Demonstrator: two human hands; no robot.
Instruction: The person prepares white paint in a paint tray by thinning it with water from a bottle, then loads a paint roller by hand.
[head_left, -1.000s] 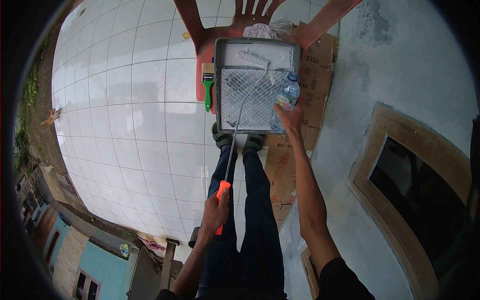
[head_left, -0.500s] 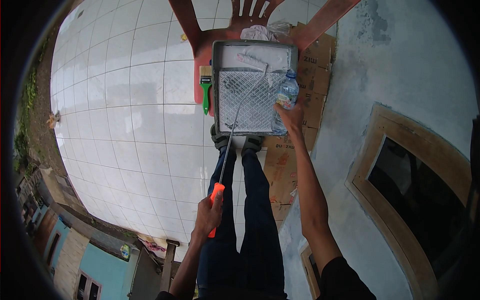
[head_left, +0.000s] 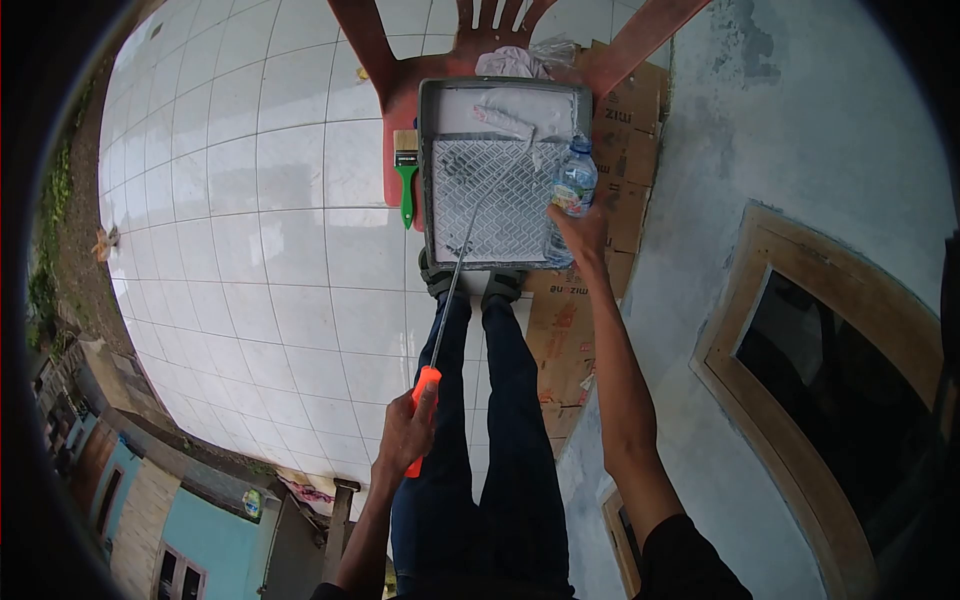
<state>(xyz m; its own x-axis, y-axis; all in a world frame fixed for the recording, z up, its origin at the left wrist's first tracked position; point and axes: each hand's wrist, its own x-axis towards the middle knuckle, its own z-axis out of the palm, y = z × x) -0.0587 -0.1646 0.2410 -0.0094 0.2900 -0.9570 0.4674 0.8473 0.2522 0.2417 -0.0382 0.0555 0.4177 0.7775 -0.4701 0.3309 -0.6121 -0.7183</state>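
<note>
The paint roller (head_left: pixel 450 290), with a bright orange handle (head_left: pixel 428 378), a thin metal rod and a sleeve (head_left: pixel 503 122) coated in pale paint, slants from 7 o'clock up towards 1 o'clock. Its sleeve lies in the pale paint pool at the 12 o'clock end of a dark grey rectangular paint tray (head_left: pixel 427 190), and the rod crosses the tray's ridged, paint-smeared slope. The left hand (head_left: pixel 408 428), in front of the left leg, has its fingers closed around the orange handle, thumb along the grip.

The right hand (head_left: pixel 580 232), at the tray's 4 o'clock, grips a clear bluish plastic bottle (head_left: pixel 574 183) with a coloured label; the thumb shows on one side, while the other fingers are mostly hidden. The bottle tilts, its neck towards 12 o'clock; whether it touches the tray I cannot tell.

The tray rests on a red plastic chair (head_left: pixel 403 85). At the tray's 9 o'clock, just beside its rim, lies a flat paintbrush with a green handle (head_left: pixel 406 185), bristles towards 12 o'clock. Crumpled whitish cloth (head_left: pixel 512 63) sits past the tray's 12 o'clock edge, and printed brown cardboard (head_left: pixel 625 150) covers the floor at 3 o'clock.
</note>
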